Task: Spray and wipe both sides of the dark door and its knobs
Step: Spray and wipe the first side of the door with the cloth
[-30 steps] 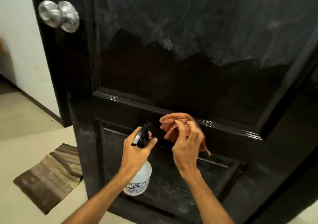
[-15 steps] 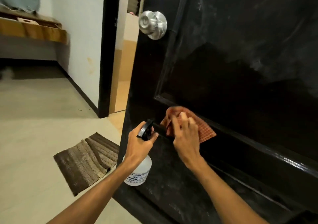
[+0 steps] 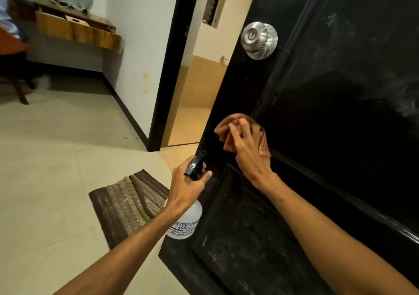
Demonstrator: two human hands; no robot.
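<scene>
The left forearm (image 3: 127,245) and right forearm (image 3: 328,224) are slim and bare as far as they show; tendons ridge the back of the right grip (image 3: 249,156).

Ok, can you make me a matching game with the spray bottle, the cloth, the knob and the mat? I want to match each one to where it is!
Things
1. spray bottle
2. cloth
3. knob
4. mat

Places
A. lying on the floor beside the door
B. held in the left hand
C. held against the door by the right hand
D. high up near the door's edge, shiny silver

Pairs: 1-B, 2-C, 3-D, 4-A
</scene>
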